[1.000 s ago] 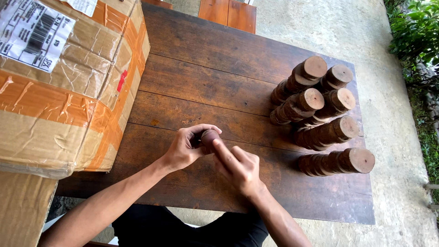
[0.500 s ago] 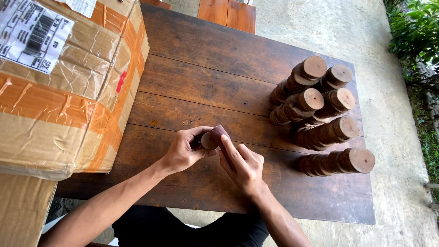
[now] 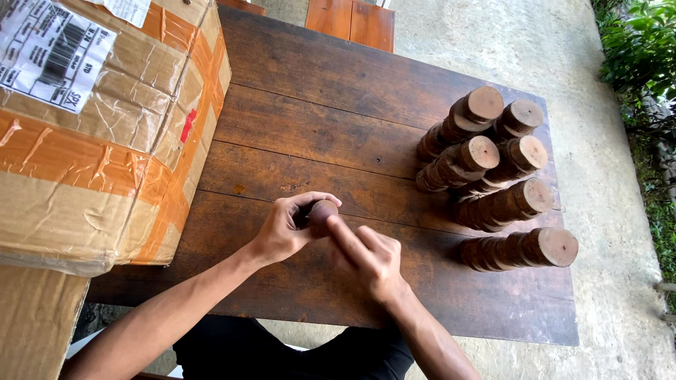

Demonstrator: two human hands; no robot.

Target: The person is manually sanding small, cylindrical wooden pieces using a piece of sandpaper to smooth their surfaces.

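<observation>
Nearest the camera, two bare forearms reach up from the lower edge over the front of a dark wooden table [image 3: 296, 91]. The left hand [image 3: 282, 229] curls its fingers and thumb around a small round brown disc [image 3: 322, 211], gripping it just above the tabletop near the front middle of the table. The right hand [image 3: 370, 257] lies beside it with its fingers loosely bent, and its forefinger stretches out to press on the face of the disc; it closes on nothing itself. To the left, a large cardboard box [image 3: 91, 134] wrapped in brown and orange tape stands on the table's left end, with a white label on its top, and its corner hangs past the front edge. Farther off, on the right half of the table, tall stacks of the same brown discs [image 3: 493, 176] stand close together in a cluster, well apart from the hands. Beyond the table's far edge sits an orange-brown wooden bench [image 3: 352, 21] on a pale concrete floor [image 3: 486, 42], and green leaves [image 3: 641, 49] show at the upper right.
</observation>
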